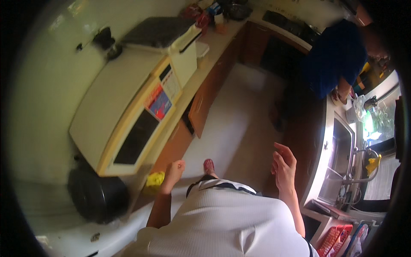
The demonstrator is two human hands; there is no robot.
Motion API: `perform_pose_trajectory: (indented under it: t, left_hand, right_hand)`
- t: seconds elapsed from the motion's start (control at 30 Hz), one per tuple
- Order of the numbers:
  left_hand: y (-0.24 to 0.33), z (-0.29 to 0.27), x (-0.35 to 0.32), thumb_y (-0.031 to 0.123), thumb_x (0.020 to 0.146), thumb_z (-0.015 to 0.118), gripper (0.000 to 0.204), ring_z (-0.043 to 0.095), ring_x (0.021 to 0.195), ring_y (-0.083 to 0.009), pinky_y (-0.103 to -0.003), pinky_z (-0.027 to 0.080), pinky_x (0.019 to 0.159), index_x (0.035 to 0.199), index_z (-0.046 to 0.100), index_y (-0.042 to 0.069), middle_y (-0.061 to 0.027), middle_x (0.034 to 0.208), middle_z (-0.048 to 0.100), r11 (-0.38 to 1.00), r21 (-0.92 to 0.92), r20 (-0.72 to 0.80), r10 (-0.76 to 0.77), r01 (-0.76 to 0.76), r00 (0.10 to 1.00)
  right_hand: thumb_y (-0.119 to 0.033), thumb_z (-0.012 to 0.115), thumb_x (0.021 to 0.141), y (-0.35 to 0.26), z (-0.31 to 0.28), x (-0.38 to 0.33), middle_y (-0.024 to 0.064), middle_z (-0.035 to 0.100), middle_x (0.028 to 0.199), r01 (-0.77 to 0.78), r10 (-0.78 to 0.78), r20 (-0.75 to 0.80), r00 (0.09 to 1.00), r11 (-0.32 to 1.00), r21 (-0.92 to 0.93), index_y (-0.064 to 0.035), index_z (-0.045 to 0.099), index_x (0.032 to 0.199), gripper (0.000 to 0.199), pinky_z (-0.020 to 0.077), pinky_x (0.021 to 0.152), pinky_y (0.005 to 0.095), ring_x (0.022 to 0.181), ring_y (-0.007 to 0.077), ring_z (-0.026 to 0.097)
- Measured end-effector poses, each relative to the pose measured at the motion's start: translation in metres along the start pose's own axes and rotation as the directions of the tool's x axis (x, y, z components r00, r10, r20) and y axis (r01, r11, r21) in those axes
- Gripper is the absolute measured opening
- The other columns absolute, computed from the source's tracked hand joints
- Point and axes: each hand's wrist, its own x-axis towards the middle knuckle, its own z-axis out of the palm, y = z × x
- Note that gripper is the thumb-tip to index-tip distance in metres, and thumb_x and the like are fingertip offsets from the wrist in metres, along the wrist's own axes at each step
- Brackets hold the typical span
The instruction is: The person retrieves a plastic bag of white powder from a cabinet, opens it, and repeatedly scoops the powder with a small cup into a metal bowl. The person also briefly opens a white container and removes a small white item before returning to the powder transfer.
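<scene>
Presently, the left hand has a curled grip, contents indiscernible, near a crumpled yellow bundle; the right hand is half-open, empty. The ajar, flat brown cabinet door could catch a leg.

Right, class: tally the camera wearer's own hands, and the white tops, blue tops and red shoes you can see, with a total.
Own hands: 2 (left hand, right hand)
White top: 1
Blue top: 1
Red shoe: 1
Total: 5
</scene>
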Motion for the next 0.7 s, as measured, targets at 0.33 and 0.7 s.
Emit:
perform_pose_trajectory:
  t: [0.33,0.7]
  left_hand:
    - [0.133,0.008,0.198,0.014,0.093,0.068,0.031,0.070,0.097,-0.0339,-0.040,0.055,0.085,0.120,0.065,-0.003,-0.0203,0.105,0.072,0.964,0.103,-0.129,0.257,-0.245,0.958]
    - [0.241,0.070,0.241,0.015,0.093,0.067,0.051,0.058,0.123,-0.0387,-0.044,0.045,0.105,0.140,0.053,-0.001,-0.0245,0.134,0.059,0.996,0.053,-0.296,0.084,-0.072,0.951]
  right_hand:
    - [-0.007,0.063,0.099,-0.002,-0.019,0.177,-0.0010,0.055,0.080,-0.181,0.181,0.002,0.983,0.983,0.031,-0.0015,0.060,0.131,0.033,0.0406,0.043,0.0214,0.054,0.0041,0.047]
    - [-0.021,0.061,0.099,-0.035,-0.004,0.411,-0.0025,0.051,0.077,-0.059,0.083,0.351,0.933,0.995,-0.081,-0.0049,0.053,0.139,0.044,0.0367,0.045,0.0202,0.057,0.0047,0.045]
